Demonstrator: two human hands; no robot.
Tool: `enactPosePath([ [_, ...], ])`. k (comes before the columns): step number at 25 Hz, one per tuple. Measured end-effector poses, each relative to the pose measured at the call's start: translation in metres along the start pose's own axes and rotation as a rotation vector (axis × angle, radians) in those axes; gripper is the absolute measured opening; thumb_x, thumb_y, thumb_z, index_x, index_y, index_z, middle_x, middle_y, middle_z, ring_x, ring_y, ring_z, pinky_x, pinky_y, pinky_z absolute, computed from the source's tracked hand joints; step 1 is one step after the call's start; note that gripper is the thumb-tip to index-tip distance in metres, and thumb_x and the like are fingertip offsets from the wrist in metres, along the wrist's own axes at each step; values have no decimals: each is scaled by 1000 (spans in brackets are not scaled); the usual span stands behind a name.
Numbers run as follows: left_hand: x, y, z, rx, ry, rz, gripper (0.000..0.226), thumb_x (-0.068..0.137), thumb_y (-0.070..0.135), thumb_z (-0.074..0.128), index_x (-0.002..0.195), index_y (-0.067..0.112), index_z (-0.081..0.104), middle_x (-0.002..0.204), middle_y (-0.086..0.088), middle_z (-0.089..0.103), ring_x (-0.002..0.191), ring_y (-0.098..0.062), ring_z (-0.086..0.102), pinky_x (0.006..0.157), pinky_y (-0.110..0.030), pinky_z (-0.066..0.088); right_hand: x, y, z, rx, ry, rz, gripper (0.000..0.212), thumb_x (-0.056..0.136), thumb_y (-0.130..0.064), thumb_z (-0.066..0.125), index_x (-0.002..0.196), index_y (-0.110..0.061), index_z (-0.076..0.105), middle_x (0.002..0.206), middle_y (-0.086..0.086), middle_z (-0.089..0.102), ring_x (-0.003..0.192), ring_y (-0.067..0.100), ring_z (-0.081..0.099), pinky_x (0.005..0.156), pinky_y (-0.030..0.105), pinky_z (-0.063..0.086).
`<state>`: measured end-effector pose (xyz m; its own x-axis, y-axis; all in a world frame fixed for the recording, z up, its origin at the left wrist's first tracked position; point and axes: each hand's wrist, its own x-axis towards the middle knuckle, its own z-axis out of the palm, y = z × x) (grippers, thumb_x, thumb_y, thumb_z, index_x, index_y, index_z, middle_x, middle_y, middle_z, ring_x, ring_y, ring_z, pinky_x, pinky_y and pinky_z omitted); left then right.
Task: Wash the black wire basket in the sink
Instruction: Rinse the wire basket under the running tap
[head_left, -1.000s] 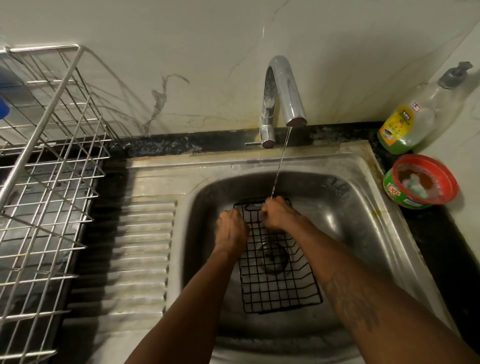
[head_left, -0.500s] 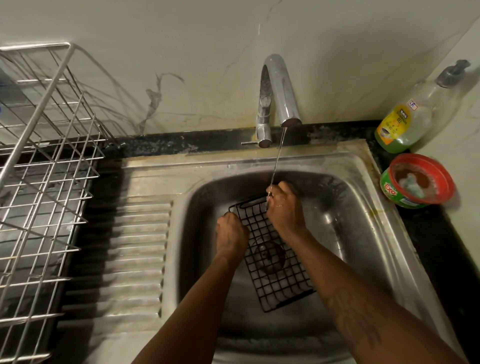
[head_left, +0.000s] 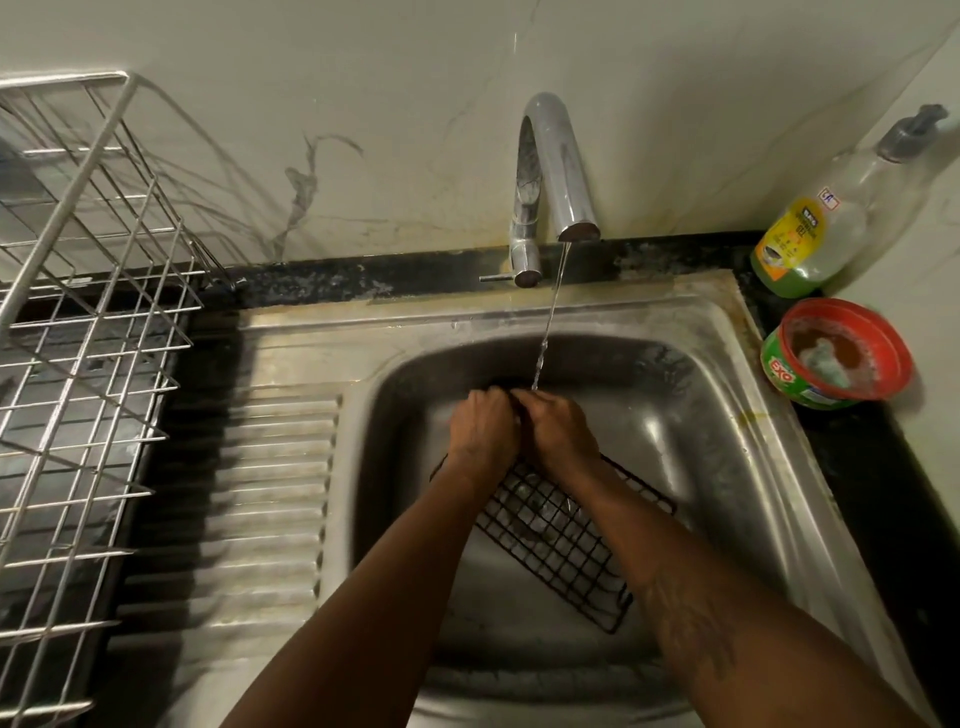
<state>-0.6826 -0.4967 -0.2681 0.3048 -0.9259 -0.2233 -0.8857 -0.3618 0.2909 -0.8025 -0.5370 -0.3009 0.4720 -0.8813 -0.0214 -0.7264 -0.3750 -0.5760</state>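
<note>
The black wire basket (head_left: 558, 540) lies tilted in the steel sink (head_left: 691, 467), its far corner raised under the thin stream from the chrome tap (head_left: 553, 171). My left hand (head_left: 480, 431) and my right hand (head_left: 558, 434) sit side by side, knuckles touching, both closed over the basket's far edge. Water lands just beyond my right hand's fingers. My forearms hide much of the basket's near-left part.
A steel dish rack (head_left: 78, 338) stands on the left beside the ribbed drainboard (head_left: 260, 493). At the right, on the black counter, stand a dish-soap pump bottle (head_left: 810, 228) and a red-rimmed tub of dish paste with a scrubber (head_left: 836, 353).
The basket has turned clockwise, its near end swinging right. My left hand has moved from the basket's left side up to its far edge, against my right hand.
</note>
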Motion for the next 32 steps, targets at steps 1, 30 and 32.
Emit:
enactPosePath([
  [1, 2, -3, 1, -19, -21, 4, 19, 97, 25, 55, 111, 17, 66, 106, -10, 70, 99, -33, 68, 83, -42, 54, 0, -3, 0, -82, -62, -106, 32, 101, -37, 53, 130, -28, 65, 125, 3, 69, 106, 27, 66, 88, 36, 54],
  [30, -28, -18, -2, -201, -21, -294, 22, 101, 17, 45, 100, 14, 66, 90, -6, 65, 78, -22, 65, 71, -38, 59, 16, -14, -2, -274, -361, -289, 36, 101, -18, 45, 135, -25, 52, 129, 4, 65, 105, 27, 67, 87, 44, 55],
  [32, -31, -25, -7, -202, -10, -325, 21, 102, 17, 44, 98, 16, 65, 78, 0, 58, 66, -14, 56, 60, -29, 53, 20, -18, 0, -278, -354, -316, 38, 100, -14, 48, 136, -27, 51, 128, 4, 67, 100, 26, 67, 81, 38, 55],
])
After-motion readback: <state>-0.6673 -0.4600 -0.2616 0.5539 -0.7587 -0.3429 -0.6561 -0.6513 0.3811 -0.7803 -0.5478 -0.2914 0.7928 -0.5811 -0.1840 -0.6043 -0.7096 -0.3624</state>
